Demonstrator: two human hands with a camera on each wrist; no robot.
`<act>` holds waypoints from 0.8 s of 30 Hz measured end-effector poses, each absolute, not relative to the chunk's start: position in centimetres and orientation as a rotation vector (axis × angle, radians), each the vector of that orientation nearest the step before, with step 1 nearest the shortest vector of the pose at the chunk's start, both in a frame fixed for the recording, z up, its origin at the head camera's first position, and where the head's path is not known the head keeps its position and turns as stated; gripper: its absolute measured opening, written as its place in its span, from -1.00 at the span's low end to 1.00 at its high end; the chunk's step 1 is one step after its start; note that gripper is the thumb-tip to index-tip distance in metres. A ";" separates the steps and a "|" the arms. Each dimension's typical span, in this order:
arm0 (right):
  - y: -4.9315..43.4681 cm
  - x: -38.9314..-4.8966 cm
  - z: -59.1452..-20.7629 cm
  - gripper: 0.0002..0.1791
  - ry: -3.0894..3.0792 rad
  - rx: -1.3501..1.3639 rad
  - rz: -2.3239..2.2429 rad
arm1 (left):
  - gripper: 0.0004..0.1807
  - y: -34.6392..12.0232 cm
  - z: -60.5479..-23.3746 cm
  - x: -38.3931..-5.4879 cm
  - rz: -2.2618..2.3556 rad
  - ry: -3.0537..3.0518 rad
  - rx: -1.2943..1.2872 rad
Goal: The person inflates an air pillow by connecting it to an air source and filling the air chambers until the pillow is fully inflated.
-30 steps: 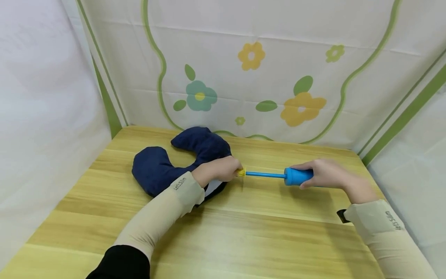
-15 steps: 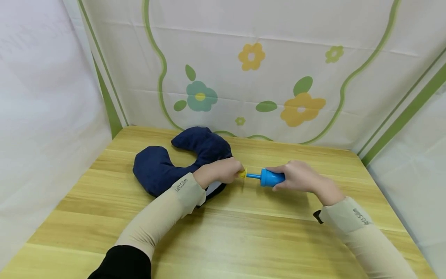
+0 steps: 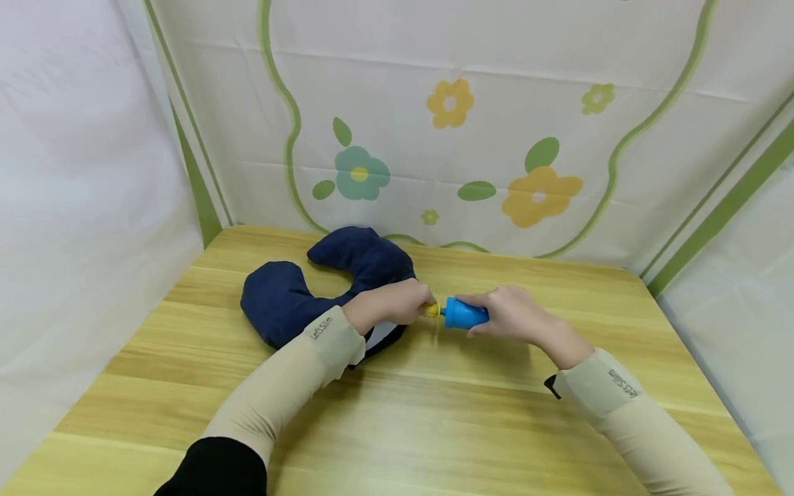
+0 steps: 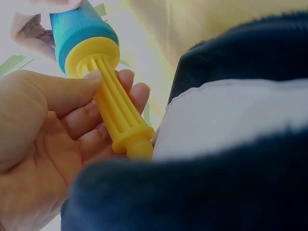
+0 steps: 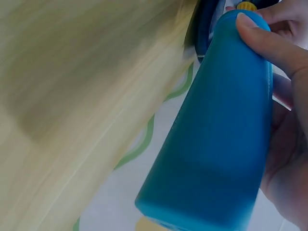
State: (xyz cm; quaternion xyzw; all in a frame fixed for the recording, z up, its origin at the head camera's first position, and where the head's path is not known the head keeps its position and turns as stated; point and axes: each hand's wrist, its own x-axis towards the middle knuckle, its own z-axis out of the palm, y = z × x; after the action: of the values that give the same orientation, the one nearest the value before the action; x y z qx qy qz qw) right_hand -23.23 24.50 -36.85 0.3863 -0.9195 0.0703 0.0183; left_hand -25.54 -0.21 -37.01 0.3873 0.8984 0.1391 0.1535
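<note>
A hand pump with a blue barrel (image 5: pixel 216 125) and a ribbed yellow nozzle (image 4: pixel 118 98) is held level between both hands, just right of a navy U-shaped neck pillow (image 3: pixel 273 303). My left hand (image 3: pixel 393 303) pinches the yellow nozzle between thumb and fingers at the pillow's right side. In the left wrist view, the nozzle's tip goes down beside a white lining (image 4: pixel 226 115) in the pillow's opening; its end is hidden. My right hand (image 3: pixel 511 313) grips the blue barrel, which sits nearly against the nozzle's yellow collar.
The pillow lies on a wood-grain table (image 3: pixel 434 427) near its back edge. Behind stands a white curtain (image 3: pixel 384 83) with printed flowers, and white cloth (image 3: pixel 87 207) hangs at the sides.
My right hand has slid the blue barrel left toward the yellow nozzle, so the thin blue rod between them is almost wholly covered. The left hand and pillow stay nearly still.
</note>
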 end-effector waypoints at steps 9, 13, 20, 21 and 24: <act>29.6 -22.6 -35.8 -0.29 -3.019 1.048 0.353 | -0.76 -0.2 -37.1 -25.4 0.420 2.577 1.055; 32.0 -22.1 -35.2 -0.30 -3.042 0.970 0.390 | -0.76 -0.2 -37.0 -25.6 0.411 2.580 1.069; 35.2 -22.0 -34.9 -0.26 -3.083 0.894 0.378 | -0.76 -0.3 -37.4 -25.9 0.424 2.575 1.053; 35.4 -22.0 -34.9 -0.26 -3.086 0.894 0.371 | -0.76 -0.3 -37.4 -25.9 0.426 2.570 1.054; 35.7 -22.1 -35.0 -0.26 -3.090 0.892 0.348 | -0.76 -0.3 -37.6 -25.9 0.425 2.567 1.062</act>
State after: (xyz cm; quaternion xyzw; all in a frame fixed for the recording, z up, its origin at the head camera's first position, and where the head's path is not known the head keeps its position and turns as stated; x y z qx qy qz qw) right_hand -22.10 35.71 -35.00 0.2754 -0.9542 0.1075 -0.0466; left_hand -25.89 -0.33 -37.55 0.3726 0.9010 0.1493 0.1649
